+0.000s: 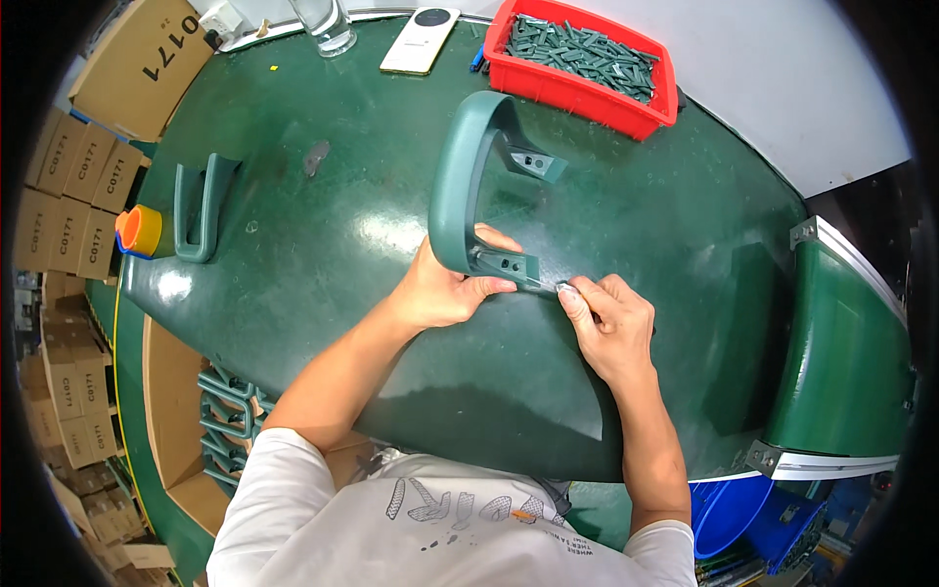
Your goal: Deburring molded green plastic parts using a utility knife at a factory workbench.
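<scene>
- Gripping the near end of a curved green plastic handle [460,176], the left hand [445,289] is closed around it, just above its flat mounting foot.
- The right hand [611,328] pinches a small grey piece [550,287] with thumb and forefinger, touching the tip of that foot.
- The handle stands on its two feet in the middle of the green desk [323,264], arching away from the person.
- It looks stiff, smooth and quite light; the thick arch gives the safest hold, I think.
- A red bin [653,119] with grey pieces stands at the far edge; a second green handle [201,205] lies well apart, on the left.
</scene>
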Available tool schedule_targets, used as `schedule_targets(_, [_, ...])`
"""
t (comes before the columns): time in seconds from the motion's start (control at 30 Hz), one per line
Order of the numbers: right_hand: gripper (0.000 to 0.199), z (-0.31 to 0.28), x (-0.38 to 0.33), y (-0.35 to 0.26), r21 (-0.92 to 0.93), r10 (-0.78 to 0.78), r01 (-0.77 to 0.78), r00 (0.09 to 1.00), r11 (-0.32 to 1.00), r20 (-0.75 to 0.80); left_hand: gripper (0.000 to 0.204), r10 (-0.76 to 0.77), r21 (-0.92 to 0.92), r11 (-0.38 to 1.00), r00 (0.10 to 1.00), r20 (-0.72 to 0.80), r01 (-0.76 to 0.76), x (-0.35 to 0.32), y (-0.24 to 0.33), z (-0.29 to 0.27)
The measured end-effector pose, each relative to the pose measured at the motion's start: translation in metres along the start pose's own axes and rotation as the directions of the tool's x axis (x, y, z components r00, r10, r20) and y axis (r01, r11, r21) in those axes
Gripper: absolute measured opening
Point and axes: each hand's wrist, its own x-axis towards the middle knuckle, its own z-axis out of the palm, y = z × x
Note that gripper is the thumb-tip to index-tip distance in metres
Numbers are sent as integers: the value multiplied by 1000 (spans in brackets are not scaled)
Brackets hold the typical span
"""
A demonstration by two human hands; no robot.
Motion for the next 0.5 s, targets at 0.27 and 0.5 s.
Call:
schedule_targets(0.27, [21, 4, 1, -1, -69, -54, 51, 998, 996, -42, 31, -88, -77, 993, 994, 64, 93, -1, 0, 0])
schedule_targets(0.5, [20, 7, 0, 0, -75, -94, 89, 993, 993, -77, 32, -155, -160, 973, 983, 94, 169, -4, -3, -2])
